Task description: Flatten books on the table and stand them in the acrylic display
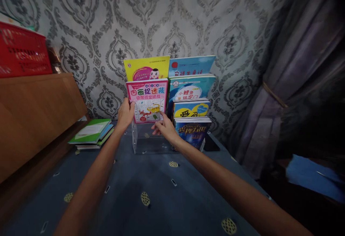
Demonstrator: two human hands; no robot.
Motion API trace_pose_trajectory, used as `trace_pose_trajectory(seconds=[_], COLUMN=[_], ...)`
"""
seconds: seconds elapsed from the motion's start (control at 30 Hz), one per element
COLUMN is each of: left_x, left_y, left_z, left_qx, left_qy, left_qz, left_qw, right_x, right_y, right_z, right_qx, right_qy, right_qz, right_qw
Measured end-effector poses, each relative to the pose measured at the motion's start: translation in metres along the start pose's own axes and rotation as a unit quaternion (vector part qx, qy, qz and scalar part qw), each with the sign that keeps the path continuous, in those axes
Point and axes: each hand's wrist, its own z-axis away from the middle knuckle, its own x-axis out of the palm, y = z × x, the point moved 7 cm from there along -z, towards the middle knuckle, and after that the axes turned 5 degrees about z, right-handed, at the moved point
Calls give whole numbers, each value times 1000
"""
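Observation:
A clear acrylic tiered rack (147, 144) stands on a blue patterned surface against the wall. A pink-topped puzzle book (147, 99) stands in its left column, in front of a yellow book (147, 67). My left hand (125, 113) grips that pink book's left edge. At the book's lower right corner my right hand (165, 127) touches it with fingers spread. The right column holds several blue-covered books (191, 101), stepped one in front of another.
A stack of thin books with a green cover (91, 131) lies at the left on the blue cloth (151, 196). A wooden cabinet (35, 117) with a red crate (23, 50) on top stands at the left. Dark curtains (296, 85) hang at the right.

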Motion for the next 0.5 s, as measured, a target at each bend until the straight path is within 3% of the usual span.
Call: trace_pose_trajectory(seconds=[0.5], left_x=[1], left_y=[-5], left_z=[2], left_qx=[8], left_qy=[-3], left_qz=[49], left_qw=[999], right_x=[9], right_y=[15], right_z=[21], right_qx=[11], right_qy=[-15], right_qz=[11], right_qw=[1000])
